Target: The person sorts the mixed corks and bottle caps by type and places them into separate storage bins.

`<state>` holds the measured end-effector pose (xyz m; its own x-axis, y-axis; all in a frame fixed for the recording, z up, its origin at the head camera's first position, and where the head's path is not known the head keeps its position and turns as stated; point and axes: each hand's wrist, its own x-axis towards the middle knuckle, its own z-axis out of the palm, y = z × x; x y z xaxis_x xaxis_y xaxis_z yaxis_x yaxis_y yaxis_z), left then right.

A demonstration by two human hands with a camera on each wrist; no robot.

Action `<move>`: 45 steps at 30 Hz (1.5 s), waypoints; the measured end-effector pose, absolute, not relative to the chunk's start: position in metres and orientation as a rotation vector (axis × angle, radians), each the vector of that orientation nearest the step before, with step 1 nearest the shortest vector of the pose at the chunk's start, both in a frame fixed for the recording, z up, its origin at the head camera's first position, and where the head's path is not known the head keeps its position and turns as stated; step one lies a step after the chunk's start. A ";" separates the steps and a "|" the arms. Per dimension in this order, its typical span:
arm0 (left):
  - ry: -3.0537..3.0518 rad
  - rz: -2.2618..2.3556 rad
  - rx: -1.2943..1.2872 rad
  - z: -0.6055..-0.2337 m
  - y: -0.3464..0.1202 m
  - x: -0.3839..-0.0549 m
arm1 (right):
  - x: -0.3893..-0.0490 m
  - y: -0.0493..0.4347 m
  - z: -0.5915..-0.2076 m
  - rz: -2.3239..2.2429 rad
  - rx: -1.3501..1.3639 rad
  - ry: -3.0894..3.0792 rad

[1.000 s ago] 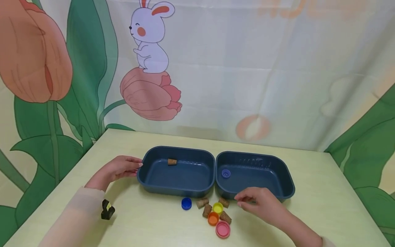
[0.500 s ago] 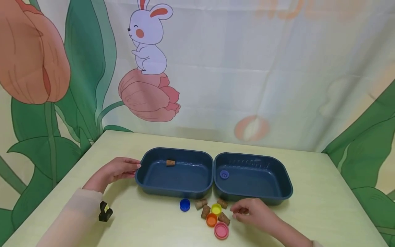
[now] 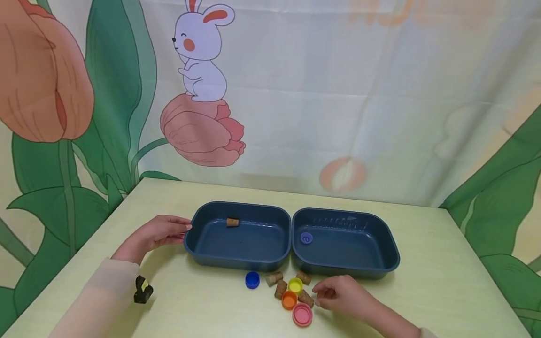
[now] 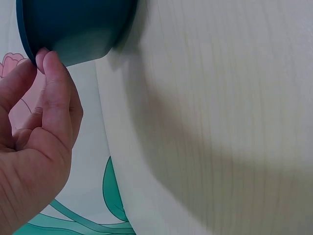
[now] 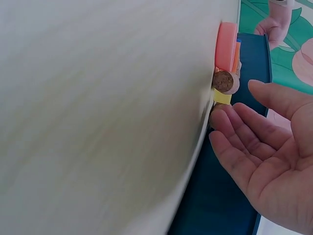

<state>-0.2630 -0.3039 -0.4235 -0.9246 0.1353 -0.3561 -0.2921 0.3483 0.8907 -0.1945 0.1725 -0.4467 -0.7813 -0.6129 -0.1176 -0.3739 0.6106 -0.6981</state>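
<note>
In the head view my left hand (image 3: 162, 231) is at the left end of the left dark blue tray (image 3: 236, 264), its thumb and curled fingertips pinching the rim. The left wrist view shows these fingers at the tray wall (image 4: 78, 39). Beside the small pile, my right hand (image 3: 344, 296) hovers with loosely bent fingers and thumb apart, holding nothing. Closest to its fingertips is a cork (image 3: 306, 298). Around that cork lie a pink cap (image 3: 302, 315), an orange cap (image 3: 289, 300), a yellow cap (image 3: 295, 285) and several other corks (image 3: 281, 289).
A dark blue cap (image 3: 252, 280) lies left of the pile. One cork (image 3: 232, 222) is inside the left tray; a purple cap (image 3: 306, 238) is inside the right tray (image 3: 359, 271). A black-and-yellow object (image 3: 142, 290) is by the left sleeve. A printed curtain (image 3: 279, 94) hangs behind the table.
My right hand has moved down and slightly left, from the right tray's front edge to beside the corks and caps. My left hand has stayed at the left tray.
</note>
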 end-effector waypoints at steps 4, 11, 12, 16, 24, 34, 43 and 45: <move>2.246 1.601 -0.149 -0.424 -0.303 -0.263 | -0.194 0.170 -0.447 -0.963 -0.781 2.501; 2.244 1.592 -0.162 -0.424 -0.303 -0.264 | -0.195 0.164 -0.452 -0.954 -0.782 2.515; 2.242 1.593 -0.164 -0.424 -0.303 -0.264 | -0.196 0.164 -0.453 -0.951 -0.784 2.519; 2.240 1.591 -0.151 -0.424 -0.305 -0.264 | -0.197 0.160 -0.454 -0.942 -0.799 2.529; 2.251 1.590 -0.152 -0.424 -0.304 -0.263 | -0.197 0.157 -0.456 -0.913 -0.827 2.540; 2.251 1.598 -0.162 -0.423 -0.302 -0.262 | -0.196 0.154 -0.451 -0.885 -0.824 2.550; 2.255 1.592 -0.172 -0.424 -0.302 -0.263 | -0.199 0.156 -0.449 -0.888 -0.837 2.554; 2.258 1.593 -0.170 -0.424 -0.303 -0.264 | -0.200 0.158 -0.446 -0.894 -0.842 2.558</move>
<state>-0.2636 -0.3029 -0.4244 -0.9238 0.1132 -0.3658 -0.3067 0.3534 0.8838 -0.1996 0.1576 -0.4461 -0.7822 -0.6169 -0.0874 -0.4281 0.6341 -0.6439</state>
